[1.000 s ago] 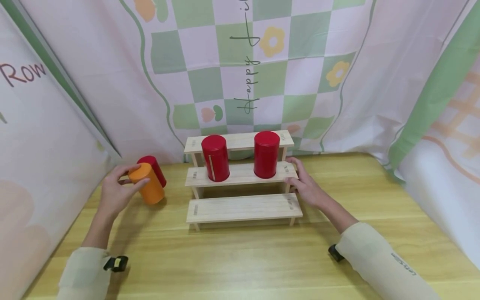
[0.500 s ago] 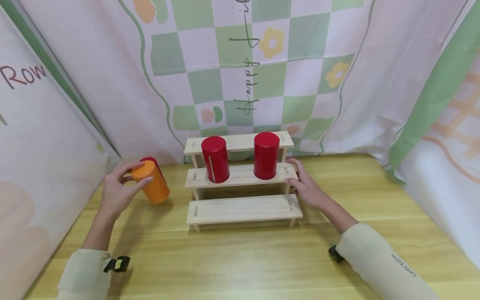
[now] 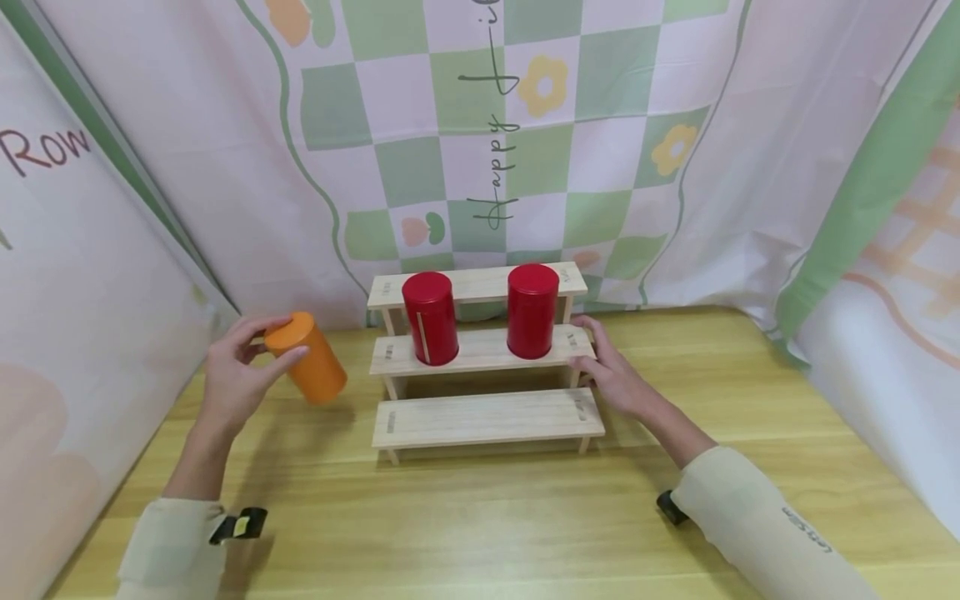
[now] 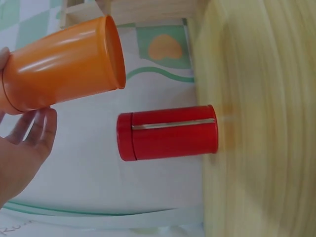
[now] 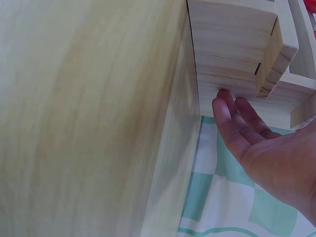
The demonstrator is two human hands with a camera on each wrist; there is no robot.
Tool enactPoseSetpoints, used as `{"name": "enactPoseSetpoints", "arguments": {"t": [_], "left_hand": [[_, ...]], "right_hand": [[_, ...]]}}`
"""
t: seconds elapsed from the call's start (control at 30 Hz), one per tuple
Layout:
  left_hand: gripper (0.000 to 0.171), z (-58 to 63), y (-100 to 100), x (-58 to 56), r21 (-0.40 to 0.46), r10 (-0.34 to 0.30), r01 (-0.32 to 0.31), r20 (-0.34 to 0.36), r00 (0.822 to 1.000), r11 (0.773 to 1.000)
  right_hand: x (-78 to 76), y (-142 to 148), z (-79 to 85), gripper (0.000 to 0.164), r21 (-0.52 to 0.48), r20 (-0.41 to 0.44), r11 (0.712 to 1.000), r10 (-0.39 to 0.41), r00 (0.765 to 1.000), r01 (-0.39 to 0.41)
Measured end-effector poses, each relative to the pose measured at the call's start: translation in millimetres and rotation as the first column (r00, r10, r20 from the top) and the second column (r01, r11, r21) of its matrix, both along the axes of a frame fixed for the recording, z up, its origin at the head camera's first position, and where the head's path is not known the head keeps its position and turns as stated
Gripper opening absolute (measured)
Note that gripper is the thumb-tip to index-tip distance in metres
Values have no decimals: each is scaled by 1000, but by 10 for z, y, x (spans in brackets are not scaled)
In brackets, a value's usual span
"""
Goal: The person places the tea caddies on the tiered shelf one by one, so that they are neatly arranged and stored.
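Observation:
My left hand (image 3: 236, 375) pinches an orange cylindrical can (image 3: 309, 362) near its top, thumb on one side and fingers on the other. The can is tilted and off the table, left of a three-tier wooden display shelf (image 3: 487, 417). In the left wrist view, a red can (image 4: 170, 133) stands upright on the table below it; the orange can hides it from the head view. At the right end of the middle tier, my right hand (image 3: 617, 375) holds the shelf. Its fingers (image 5: 232, 118) lie against the side panel in the right wrist view, where the thumb is hidden.
Two red cans, a left one (image 3: 431, 321) and a right one (image 3: 532, 312), stand upright on the middle tier. The wood-grain table (image 3: 480, 533) is backed by a patterned curtain (image 3: 465, 108), with white fabric (image 3: 90, 275) on the left.
My left hand has lifted the orange can slightly and tilted it more, its base swinging right. The red can behind has gone from partly visible to hidden. My right hand stays put.

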State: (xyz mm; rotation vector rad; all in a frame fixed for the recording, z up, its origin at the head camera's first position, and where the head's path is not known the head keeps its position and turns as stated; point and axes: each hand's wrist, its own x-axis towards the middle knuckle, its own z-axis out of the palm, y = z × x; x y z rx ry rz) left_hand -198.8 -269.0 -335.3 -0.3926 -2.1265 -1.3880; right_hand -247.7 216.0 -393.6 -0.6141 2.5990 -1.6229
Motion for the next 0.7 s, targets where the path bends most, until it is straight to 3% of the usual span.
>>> {"name": "enactPoseSetpoints", "arguments": {"t": [0.3, 0.7], "left_hand": [[40, 84, 89, 37, 39, -29, 31, -49, 998, 999], [43, 205, 190, 126, 19, -69, 71, -60, 996, 997]], "right_hand": [[4, 9, 23, 61, -15, 35, 1000, 14, 999, -14], [13, 75, 89, 65, -23, 113, 999, 29, 993, -27]]}}
